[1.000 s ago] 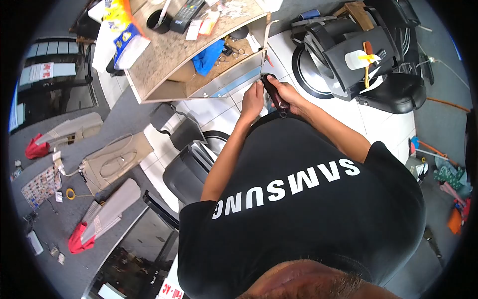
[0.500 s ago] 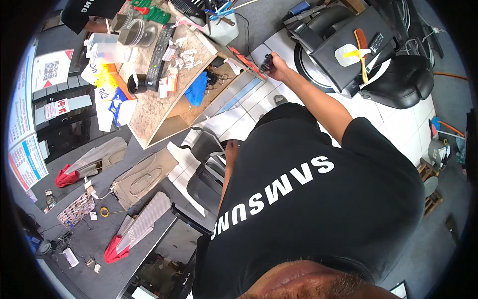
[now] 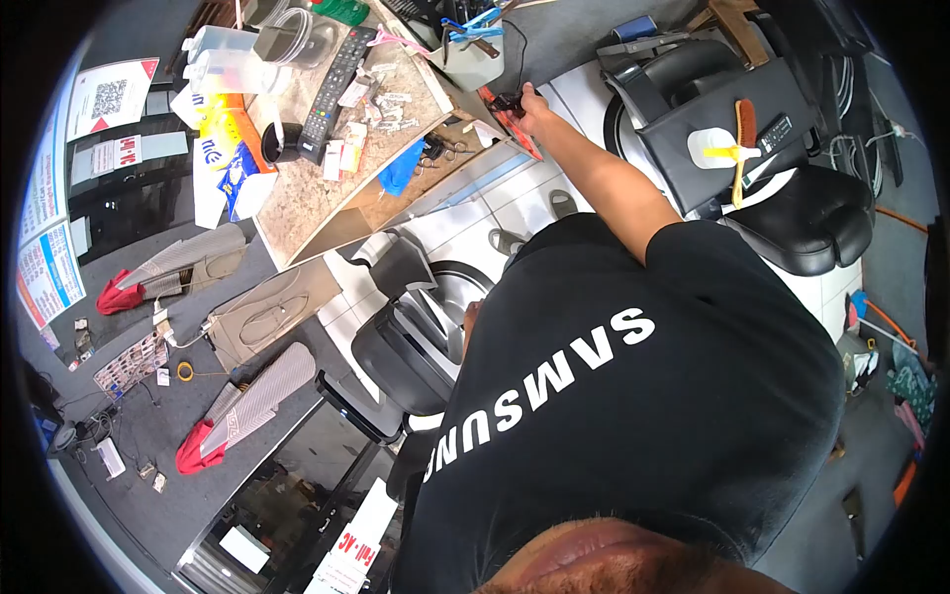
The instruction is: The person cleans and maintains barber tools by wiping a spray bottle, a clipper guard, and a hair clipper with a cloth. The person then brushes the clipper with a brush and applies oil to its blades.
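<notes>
My right hand reaches forward at the end of a stretched arm. Its fingers are closed round a dark hair clipper, beside a red object at the counter's corner. Part of the clipper is hidden by the hand. Low at my left side, only a small part of my left hand shows beside my black shirt; its fingers cannot be made out. Close to the clipper stands a pale holder with combs and tools. Inside the open drawer lie a blue cloth and scissors.
The speckled counter bears a remote, a black cup and plastic containers. Black chairs stand at the left. At the right, a black chair holds a brush. Sandals lie on the tiles.
My hands were together at the clipper and are now apart. The right has carried it forward to the counter's corner; the left has dropped to my side. The view has shifted.
</notes>
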`<action>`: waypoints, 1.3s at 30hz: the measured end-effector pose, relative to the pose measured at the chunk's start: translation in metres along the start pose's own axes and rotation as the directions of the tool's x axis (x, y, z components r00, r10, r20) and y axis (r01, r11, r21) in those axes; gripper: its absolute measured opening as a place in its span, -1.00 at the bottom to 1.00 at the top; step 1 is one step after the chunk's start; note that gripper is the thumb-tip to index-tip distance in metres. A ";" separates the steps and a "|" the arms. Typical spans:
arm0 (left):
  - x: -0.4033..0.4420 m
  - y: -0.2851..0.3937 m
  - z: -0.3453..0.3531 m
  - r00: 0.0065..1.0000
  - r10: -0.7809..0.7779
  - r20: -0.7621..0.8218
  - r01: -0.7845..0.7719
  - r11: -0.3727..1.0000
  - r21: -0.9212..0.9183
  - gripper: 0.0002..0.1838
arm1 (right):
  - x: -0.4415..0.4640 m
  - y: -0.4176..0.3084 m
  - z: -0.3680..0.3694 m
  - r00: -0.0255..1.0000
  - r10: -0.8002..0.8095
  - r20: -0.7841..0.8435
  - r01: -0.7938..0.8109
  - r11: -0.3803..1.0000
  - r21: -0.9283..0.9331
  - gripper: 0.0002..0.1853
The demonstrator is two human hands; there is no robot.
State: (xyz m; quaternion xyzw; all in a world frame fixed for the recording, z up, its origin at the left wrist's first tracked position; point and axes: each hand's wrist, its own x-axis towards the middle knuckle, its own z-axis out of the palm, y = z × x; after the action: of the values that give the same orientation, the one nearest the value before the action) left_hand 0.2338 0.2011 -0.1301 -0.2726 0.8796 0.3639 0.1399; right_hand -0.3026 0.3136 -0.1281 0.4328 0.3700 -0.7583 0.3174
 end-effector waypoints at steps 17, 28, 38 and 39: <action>0.026 0.000 0.008 0.983 0.182 0.009 -0.182 0.978 0.102 -0.58 | -0.003 0.016 0.006 0.999 -0.020 -0.028 0.023 0.992 0.127 -0.42; 0.107 0.074 -0.027 0.992 -0.085 0.099 0.115 0.925 -0.361 -0.65 | -0.030 0.001 -0.014 0.985 0.011 0.175 0.022 0.982 -0.187 -0.44; 0.089 0.045 -0.010 0.943 0.333 -0.028 -0.320 0.925 0.205 -0.68 | -0.033 -0.017 0.004 0.964 -0.050 0.261 0.071 0.995 -0.071 -0.48; 0.081 0.052 -0.012 0.967 0.247 -0.058 -0.239 0.964 0.116 -0.68 | -0.029 -0.017 0.005 0.967 -0.063 0.248 0.086 0.993 -0.083 -0.48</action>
State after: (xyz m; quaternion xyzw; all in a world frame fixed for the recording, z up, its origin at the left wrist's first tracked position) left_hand 0.1374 0.1923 -0.1285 -0.1675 0.9292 0.3204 0.0769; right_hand -0.3061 0.3233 -0.0958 0.3064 0.3789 -0.7993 0.3516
